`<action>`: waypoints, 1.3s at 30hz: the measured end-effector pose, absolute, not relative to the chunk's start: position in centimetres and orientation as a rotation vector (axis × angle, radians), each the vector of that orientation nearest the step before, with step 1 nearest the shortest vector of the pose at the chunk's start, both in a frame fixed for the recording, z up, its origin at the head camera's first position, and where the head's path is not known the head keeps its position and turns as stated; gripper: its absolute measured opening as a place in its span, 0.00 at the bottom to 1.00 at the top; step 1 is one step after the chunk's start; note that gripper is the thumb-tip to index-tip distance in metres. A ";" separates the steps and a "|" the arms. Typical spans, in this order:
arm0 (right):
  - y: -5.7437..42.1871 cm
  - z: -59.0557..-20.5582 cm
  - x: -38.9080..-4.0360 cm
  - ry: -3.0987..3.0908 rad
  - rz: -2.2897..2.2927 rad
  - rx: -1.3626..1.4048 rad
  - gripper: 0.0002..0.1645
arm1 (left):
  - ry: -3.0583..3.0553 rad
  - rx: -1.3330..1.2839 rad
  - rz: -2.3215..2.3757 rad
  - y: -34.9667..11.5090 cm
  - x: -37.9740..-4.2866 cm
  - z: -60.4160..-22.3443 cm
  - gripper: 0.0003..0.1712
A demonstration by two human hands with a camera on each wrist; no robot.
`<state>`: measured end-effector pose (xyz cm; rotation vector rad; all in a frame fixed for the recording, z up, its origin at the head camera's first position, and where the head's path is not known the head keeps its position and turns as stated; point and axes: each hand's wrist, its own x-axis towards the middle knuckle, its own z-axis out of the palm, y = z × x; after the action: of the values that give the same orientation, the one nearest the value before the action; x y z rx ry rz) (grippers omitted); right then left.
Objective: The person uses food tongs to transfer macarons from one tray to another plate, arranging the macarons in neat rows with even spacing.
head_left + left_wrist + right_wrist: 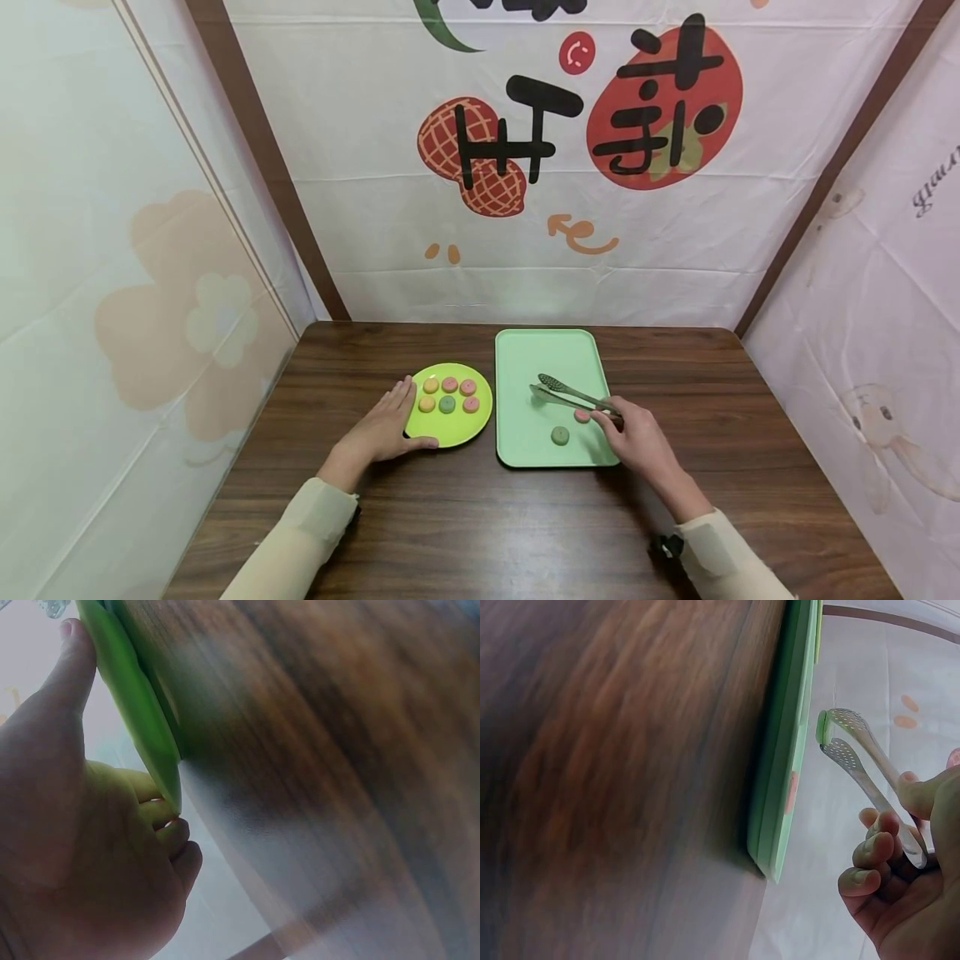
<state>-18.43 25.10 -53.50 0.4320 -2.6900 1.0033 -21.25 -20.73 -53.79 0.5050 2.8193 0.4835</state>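
Observation:
My left hand lies along the left rim of a lime-green plate, fingers fairly straight and thumb spread along the near edge. Several small round macaron-like pieces in yellow, pink and green sit on that plate in two rows. In my right hand I grip metal tongs over a pale green tray. At the tong tips is a green round piece, seen edge-on in the right wrist view. A pink piece and a green piece lie on the tray.
The dark wooden table extends around plate and tray. A printed white cloth hangs behind it, with more cloth at both sides. The tray stands just right of the plate.

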 end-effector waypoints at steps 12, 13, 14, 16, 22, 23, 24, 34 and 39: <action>23.4 -53.3 -18.6 -2.647 1.087 0.537 0.10 | 2.817 0.507 0.475 -20.7 -21.2 -53.9 0.73; 23.2 -53.2 -18.5 -2.651 1.086 0.536 0.09 | 2.818 0.508 0.475 -20.7 -21.2 -53.9 0.73; 23.0 -53.2 -18.5 -2.654 1.082 0.539 0.09 | 2.820 0.508 0.471 -20.8 -21.3 -53.9 0.73; 22.7 -53.2 -18.6 -2.656 1.080 0.552 0.09 | 2.820 0.509 0.470 -20.8 -21.3 -54.0 0.73; 21.9 -53.5 -18.7 -2.636 1.105 0.610 0.08 | 2.818 0.507 0.475 -20.8 -21.3 -53.9 0.74; 21.7 -53.5 -18.7 -2.633 1.107 0.617 0.08 | 2.818 0.507 0.477 -20.8 -21.3 -53.9 0.74; 21.6 -53.5 -18.7 -2.629 1.111 0.624 0.08 | 2.819 0.508 0.479 -20.8 -21.3 -53.8 0.74; 20.4 -53.4 -18.6 -2.628 1.105 0.666 0.08 | 2.821 0.509 0.470 -20.7 -21.3 -53.8 0.74; 19.7 -53.3 -18.7 -2.602 1.129 0.704 0.10 | 2.822 0.509 0.468 -20.8 -21.3 -53.9 0.74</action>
<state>-18.72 19.65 -53.31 0.7044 -2.6017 1.1288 -21.30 -20.76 -53.87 0.5091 2.8220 0.4679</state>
